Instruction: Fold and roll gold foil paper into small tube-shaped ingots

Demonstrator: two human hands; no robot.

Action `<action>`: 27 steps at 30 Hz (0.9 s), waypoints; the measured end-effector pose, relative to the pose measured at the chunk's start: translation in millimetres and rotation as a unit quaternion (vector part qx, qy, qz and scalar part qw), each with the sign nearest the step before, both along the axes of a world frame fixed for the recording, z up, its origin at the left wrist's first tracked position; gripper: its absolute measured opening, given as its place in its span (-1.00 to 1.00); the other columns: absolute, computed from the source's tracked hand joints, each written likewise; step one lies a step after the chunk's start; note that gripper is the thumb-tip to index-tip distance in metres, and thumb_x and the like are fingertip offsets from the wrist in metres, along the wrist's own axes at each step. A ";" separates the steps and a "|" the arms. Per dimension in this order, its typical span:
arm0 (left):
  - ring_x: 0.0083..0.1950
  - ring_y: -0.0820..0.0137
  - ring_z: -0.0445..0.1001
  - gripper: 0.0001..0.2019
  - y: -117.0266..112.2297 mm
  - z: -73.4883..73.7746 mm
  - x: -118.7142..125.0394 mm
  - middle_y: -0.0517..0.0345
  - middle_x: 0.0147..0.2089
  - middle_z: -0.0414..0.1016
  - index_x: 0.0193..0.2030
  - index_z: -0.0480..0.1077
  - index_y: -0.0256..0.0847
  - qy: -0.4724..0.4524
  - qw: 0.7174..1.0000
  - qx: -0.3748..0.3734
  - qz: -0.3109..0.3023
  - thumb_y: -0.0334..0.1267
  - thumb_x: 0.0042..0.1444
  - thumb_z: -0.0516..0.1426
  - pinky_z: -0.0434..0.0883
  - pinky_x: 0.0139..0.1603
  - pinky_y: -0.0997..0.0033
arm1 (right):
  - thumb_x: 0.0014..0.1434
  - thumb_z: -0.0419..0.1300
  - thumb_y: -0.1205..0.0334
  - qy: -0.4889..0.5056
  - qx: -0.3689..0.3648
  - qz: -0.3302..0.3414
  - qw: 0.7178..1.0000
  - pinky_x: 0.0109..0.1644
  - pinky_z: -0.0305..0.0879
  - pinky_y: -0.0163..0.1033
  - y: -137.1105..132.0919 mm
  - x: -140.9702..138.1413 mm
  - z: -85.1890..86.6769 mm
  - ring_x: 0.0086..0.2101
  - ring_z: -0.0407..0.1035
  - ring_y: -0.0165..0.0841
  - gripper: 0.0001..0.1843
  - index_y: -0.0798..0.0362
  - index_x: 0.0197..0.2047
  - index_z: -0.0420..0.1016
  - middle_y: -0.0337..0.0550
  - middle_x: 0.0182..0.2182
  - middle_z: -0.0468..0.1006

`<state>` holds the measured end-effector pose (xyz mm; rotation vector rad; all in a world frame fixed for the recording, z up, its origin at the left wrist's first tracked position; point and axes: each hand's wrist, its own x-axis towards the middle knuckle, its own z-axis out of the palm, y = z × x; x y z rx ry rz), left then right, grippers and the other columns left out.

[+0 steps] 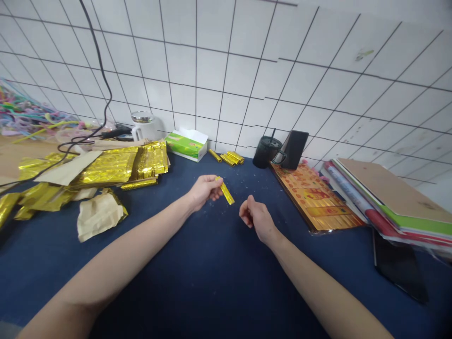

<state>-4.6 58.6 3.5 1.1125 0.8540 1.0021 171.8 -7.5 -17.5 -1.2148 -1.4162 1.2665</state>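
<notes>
Stacked gold foil and heaped coloured strands suggest a craft workspace

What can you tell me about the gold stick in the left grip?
The gold stick is narrow, straight and shiny yellow, and looks like folded or rolled foil. The thumb and fingers of the left grip pinch its far end; the rest juts out uncovered, slanting toward the person and the right grip, which is apart from it. It appears above the blue table; contact there is unclear.
</notes>
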 end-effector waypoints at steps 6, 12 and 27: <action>-0.68 0.62 0.22 -0.70 -21.4 -3.0 20.9 0.26 -0.67 0.29 -0.54 0.22 -0.29 0.011 0.995 0.019 -0.094 -0.10 -0.06 0.16 0.13 -0.66 0.63 | 0.11 -0.04 -0.08 -0.008 -0.034 0.083 0.996 -0.67 -0.09 -0.40 -6.0 -5.9 1.9 -0.73 0.02 -0.55 -0.55 0.10 -0.57 0.33 -0.34 -0.76 0.18; -0.64 0.60 0.26 -0.71 -31.4 -3.6 28.4 0.27 -0.64 0.30 -0.51 0.25 -0.31 -0.002 0.997 0.006 -0.080 -0.11 -0.13 0.20 0.19 -0.62 0.60 | 0.15 -0.07 -0.03 -0.099 0.064 0.006 0.993 -0.64 -0.07 -0.37 -7.1 -7.7 2.0 -0.70 -0.02 -0.54 -0.57 0.08 -0.60 0.22 -0.35 -0.73 0.16; -0.71 0.65 0.17 -0.74 5.2 8.4 -6.2 0.32 -0.67 0.28 -0.56 0.22 -0.29 -0.053 0.987 0.026 0.148 -0.24 -0.23 0.24 0.11 -0.69 0.64 | 0.13 -0.03 0.10 -0.153 0.050 0.100 0.982 -0.57 -0.03 -0.37 -19.7 -13.8 -0.5 -0.65 0.03 -0.52 -0.65 0.08 -0.61 0.23 -0.36 -0.72 0.14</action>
